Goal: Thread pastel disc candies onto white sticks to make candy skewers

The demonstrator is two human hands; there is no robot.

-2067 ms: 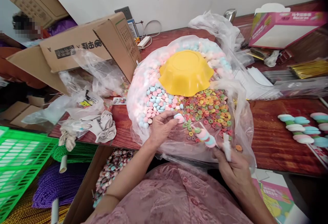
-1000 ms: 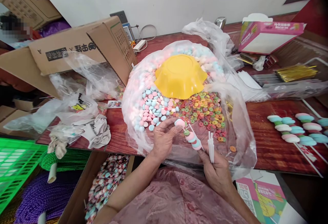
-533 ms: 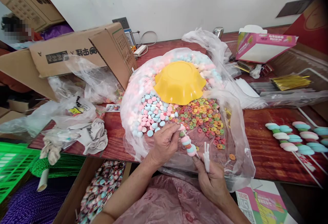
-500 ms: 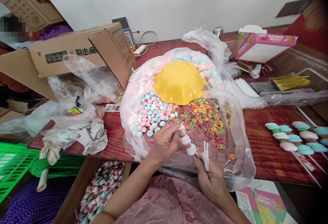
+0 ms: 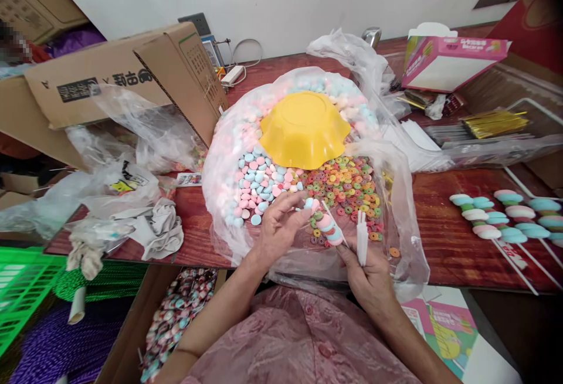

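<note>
My left hand (image 5: pixel 284 223) is beside the tip of a candy skewer (image 5: pixel 328 227), its thumb and fingers apart; I cannot tell whether a fingertip still touches the end candy. Pink and blue candies and a green gummy ring are threaded on this skewer, which slants up to the left. My right hand (image 5: pixel 369 272) pinches its lower end and also grips several white sticks (image 5: pixel 361 237). One white stick lies along the candies. Under both hands, a clear plastic bag (image 5: pixel 407 214) holds loose pink and blue candies (image 5: pixel 259 182) and gummy rings (image 5: pixel 343 182).
A yellow wavy-edged bowl (image 5: pixel 305 129) sits upside down on the candies. Finished skewers (image 5: pixel 497 218) lie at the right of the red-brown table (image 5: pixel 433 220). Cardboard boxes (image 5: pixel 109 73) and plastic bags stand left. Below are a green crate (image 5: pixel 21 290) and a box of wrapped candies (image 5: pixel 180 313).
My left fingers have loosened from their pinch at the skewer's tip. My right hand has moved slightly right with the skewer and sticks. The whole view has shifted a little.
</note>
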